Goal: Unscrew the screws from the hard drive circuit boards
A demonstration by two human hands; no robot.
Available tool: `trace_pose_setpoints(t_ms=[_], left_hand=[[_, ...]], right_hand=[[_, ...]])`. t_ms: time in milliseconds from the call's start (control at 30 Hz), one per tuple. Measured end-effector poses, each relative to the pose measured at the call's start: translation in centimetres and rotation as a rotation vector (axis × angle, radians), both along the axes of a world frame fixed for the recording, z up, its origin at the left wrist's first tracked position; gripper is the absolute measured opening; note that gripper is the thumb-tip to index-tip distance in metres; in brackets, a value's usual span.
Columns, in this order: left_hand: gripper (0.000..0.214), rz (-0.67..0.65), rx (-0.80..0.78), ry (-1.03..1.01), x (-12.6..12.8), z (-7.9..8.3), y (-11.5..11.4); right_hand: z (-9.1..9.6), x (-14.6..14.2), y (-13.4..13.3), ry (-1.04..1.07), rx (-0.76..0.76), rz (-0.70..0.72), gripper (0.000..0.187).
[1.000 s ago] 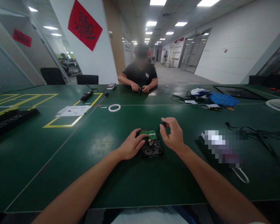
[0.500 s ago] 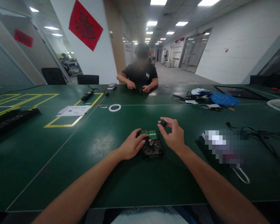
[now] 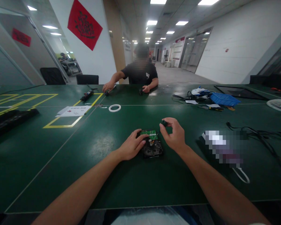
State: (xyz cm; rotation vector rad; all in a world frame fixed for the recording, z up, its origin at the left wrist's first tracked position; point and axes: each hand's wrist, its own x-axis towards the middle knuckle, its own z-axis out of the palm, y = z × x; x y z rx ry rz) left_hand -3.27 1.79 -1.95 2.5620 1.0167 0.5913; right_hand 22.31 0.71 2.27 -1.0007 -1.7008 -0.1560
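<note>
A black hard drive [image 3: 152, 147] with a green circuit board at its far end lies on the green table [image 3: 107, 175] in front of me. My left hand [image 3: 131, 147] rests on the drive's left edge, fingers curled against it. My right hand [image 3: 174, 135] hovers just right of the drive, thumb and fingers pinched on a small dark object [image 3: 164, 122] held above the table.
A person in a black shirt [image 3: 141, 75] sits across the table, one hand reaching to a tool [image 3: 87, 95]. A white tape ring [image 3: 114, 108], a paper sheet [image 3: 73, 111], a blue bin [image 3: 223, 100], black cables [image 3: 259, 135] and a blurred device [image 3: 223, 147] lie around.
My hands have barely moved; my right hand keeps its pinch on the small dark object. The person opposite has stretched one arm out to the left along the table.
</note>
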Motion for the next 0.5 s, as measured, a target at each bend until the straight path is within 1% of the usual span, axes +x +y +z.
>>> trace_pose_setpoints(t_ms=[100, 200, 267, 400, 500], left_hand=[[0.047, 0.002, -0.004, 0.002, 0.0, -0.01, 0.0], [0.047, -0.003, -0.008, 0.001, -0.02, -0.02, 0.0], [0.047, -0.006, -0.013, 0.001, -0.03, -0.04, 0.02], [0.048, 0.0, -0.009, -0.006, -0.04, -0.19, 0.1], [0.048, 0.003, -0.004, -0.001, -0.06, -0.29, 0.15]], right_hand=[[0.31, -0.01, -0.21, -0.043, 0.009, -0.02, 0.027], [0.39, 0.0, -0.25, -0.027, 0.016, -0.066, 0.028], [0.29, 0.05, -0.16, -0.006, 0.024, -0.071, 0.031], [-0.14, -0.02, 0.15, 0.015, 0.016, 0.025, 0.031], [-0.39, -0.23, 0.28, 0.063, -0.001, 0.051, 0.033]])
